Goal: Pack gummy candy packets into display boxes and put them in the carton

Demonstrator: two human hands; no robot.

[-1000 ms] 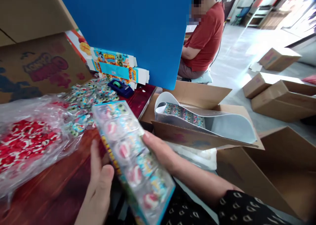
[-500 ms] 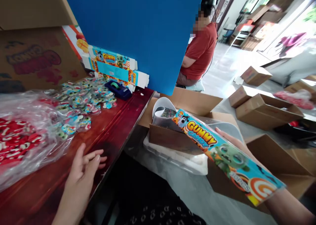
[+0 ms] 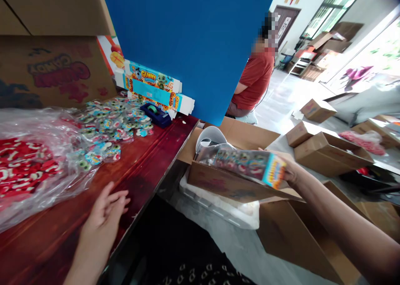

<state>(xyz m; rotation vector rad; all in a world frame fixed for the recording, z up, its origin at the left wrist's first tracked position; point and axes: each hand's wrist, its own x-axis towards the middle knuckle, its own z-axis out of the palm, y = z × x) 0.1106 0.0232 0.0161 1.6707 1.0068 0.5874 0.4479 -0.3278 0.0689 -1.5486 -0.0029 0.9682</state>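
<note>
My right hand (image 3: 288, 170) grips one end of a gummy candy box (image 3: 242, 163). The box is held over the open carton (image 3: 218, 181), lying lengthwise across it, and wrapped candies show along its side. Inside that carton, curled white sheets (image 3: 212, 134) stand up. My left hand (image 3: 106, 210) rests at the edge of the red-brown table (image 3: 134, 181), fingers loosely apart, holding nothing. Nearest to it are a pile of wrapped candies (image 3: 115, 120) and a clear plastic bag (image 3: 34, 164) of red and white pieces.
Flat gummy candy boxes (image 3: 153, 89) lean against a blue panel (image 3: 187, 47), with a tape dispenser (image 3: 156, 114) in front. Another open carton (image 3: 290, 231) stands on the floor at right. A person in a red shirt (image 3: 258, 76) sits beyond the panel. More cartons (image 3: 328, 151) stand farther right.
My right hand has swung the candy box left over the open carton and turned it, so its candy-filled side now shows instead of the printed face. My left hand has barely moved.
</note>
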